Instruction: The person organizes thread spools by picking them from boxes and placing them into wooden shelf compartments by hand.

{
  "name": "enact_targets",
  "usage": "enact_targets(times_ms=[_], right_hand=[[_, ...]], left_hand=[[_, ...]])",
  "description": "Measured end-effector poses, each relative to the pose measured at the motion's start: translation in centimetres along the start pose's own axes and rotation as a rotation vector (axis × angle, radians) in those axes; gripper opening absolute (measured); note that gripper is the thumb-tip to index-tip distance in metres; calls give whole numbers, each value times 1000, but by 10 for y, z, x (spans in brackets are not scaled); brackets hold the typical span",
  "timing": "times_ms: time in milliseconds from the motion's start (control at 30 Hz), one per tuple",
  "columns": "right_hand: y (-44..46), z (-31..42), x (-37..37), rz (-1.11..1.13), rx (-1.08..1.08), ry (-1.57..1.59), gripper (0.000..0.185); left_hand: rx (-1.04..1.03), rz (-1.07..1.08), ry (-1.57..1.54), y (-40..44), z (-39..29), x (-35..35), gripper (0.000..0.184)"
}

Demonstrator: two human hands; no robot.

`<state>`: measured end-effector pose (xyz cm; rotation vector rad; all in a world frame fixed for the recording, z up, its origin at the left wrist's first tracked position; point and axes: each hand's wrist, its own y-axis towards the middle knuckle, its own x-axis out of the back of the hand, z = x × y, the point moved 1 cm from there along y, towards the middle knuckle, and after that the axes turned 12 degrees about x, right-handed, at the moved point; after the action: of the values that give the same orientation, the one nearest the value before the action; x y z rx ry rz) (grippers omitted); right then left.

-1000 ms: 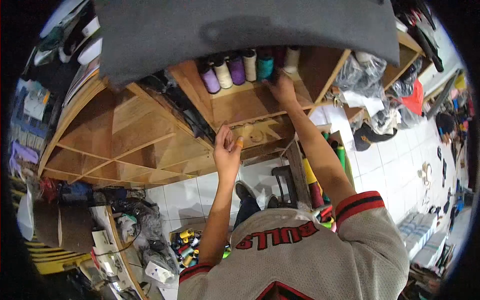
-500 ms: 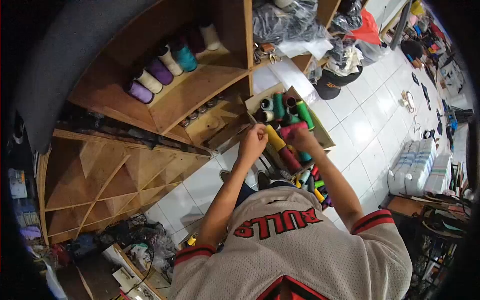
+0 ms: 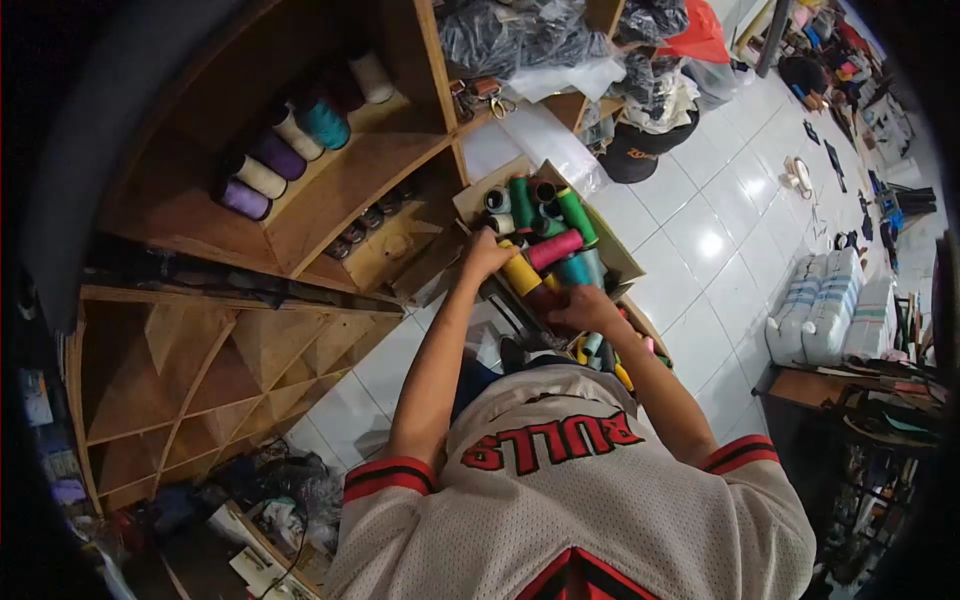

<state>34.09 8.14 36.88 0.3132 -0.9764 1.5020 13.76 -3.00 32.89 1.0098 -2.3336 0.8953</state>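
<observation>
The left arm (image 3: 431, 355) and the right arm (image 3: 662, 378) are stretched forward. The left hand (image 3: 486, 256) is held farther out, its fingers bent; the right hand (image 3: 590, 310) is held nearer the torso (image 3: 565, 490) and turned inward, its fingertips partly hidden.

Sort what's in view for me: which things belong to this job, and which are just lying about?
Likely in the job: left hand at the yellow spool; right hand by the dark red spool; pink spool; open box; perhaps the shelf spools.

Likely just lying about: black cap; plastic bags; white bundles.
</observation>
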Motion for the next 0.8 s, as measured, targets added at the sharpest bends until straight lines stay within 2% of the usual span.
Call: enact_targets(times_ms=[33,133,167,267,300,367,400,433,500,533,567,600,633,700,800], right_hand=[[-4,4,4,2,37,31,49],[-17,17,14,-107,144,234,54],[-21,24,22,-57,122,251,55],[-22,47,52,32,324,311,53],[-12,38,52,75,447,238,52],[3,49,72,104,482,172,56],[12,60,85,118,501,136,58],[22,79,96,198,425,418,58],[50,106,112,73,471,615,56],[68,125,125,43,557,551,53],[85,144,129,-96,591,601,50],[103,167,137,-201,609,501,48],[125,185,139,-260,619,647,48],[182,199,137,-540,750,483,50],[218,234,131,-815,712,313,44]], left_hand=[[146,117,-273,-12,-9,8,46],[209,363,-445,-26,-25,43,46],[209,363,-513,-30,-23,52,51],[39,277,-970,-49,-10,84,49],[16,225,-1066,-60,-9,99,46],[-35,113,-1258,-85,-11,138,42],[-110,127,-1268,-92,-4,157,39],[-122,26,-1249,-104,-3,172,40],[-135,-122,-1213,-130,-1,197,43],[-137,-169,-1196,-141,2,208,44],[-138,-214,-1180,-149,5,213,46],[-136,-273,-1177,-155,10,215,46],[-135,-329,-1171,-159,15,217,47],[-157,-410,-1230,-165,25,216,46],[-181,-447,-1192,-177,36,210,42]])
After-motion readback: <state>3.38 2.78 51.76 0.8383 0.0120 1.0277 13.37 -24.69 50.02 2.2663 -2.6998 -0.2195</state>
